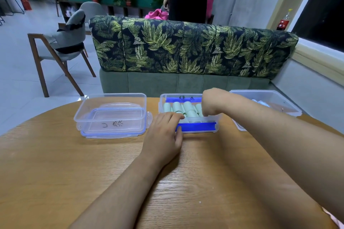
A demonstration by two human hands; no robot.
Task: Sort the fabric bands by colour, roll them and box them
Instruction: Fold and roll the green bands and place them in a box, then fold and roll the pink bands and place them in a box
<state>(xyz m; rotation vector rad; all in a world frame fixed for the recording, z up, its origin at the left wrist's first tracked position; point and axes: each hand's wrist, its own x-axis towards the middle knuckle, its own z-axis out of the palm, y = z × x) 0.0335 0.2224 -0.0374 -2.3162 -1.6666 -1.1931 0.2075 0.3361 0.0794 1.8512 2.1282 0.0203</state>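
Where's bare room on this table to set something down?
Free: the table in front of the left box, and the strip between the forearms. Crowded: the middle box, with the left hand and right hand at it.

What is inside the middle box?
Rolled pale green bands lie side by side in the middle box; the right hand covers its right end, so anything there is hidden.

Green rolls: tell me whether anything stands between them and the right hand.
Nothing visible does. The middle box has no lid on, and the right hand reaches down to the green rolls. The left hand rests on the near rim, off to the side.
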